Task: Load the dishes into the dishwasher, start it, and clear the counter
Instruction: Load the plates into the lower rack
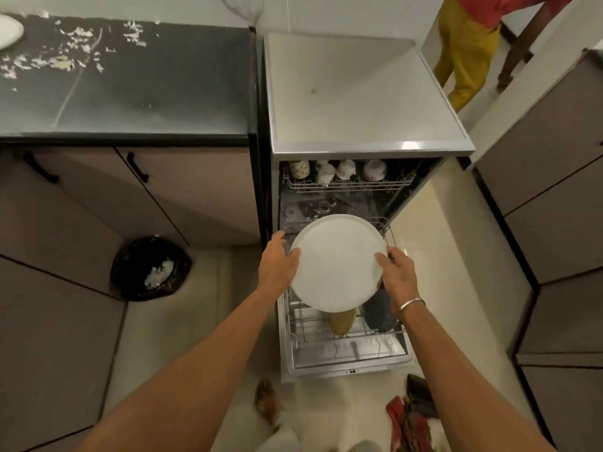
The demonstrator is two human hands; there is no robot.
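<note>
I hold a large round white plate (336, 262) over the pulled-out lower rack (386, 230) of the open dishwasher (365, 112). My left hand (277, 262) grips the plate's left rim and my right hand (396, 272) grips its right rim. Under the plate, a yellow dish (342, 321) and a dark dish (380, 314) stand in the lower rack. The upper rack (346, 185) carries several cups. On the black counter (130, 93) lie white food scraps (52, 60), and another white plate (8, 31) shows at its far left edge.
A bin with a black bag (151, 267) stands on the floor left of the dishwasher. The dishwasher door (349, 363) lies open towards me. A person in yellow trousers (463, 50) stands at the back right. Cabinets (554, 190) line the right side.
</note>
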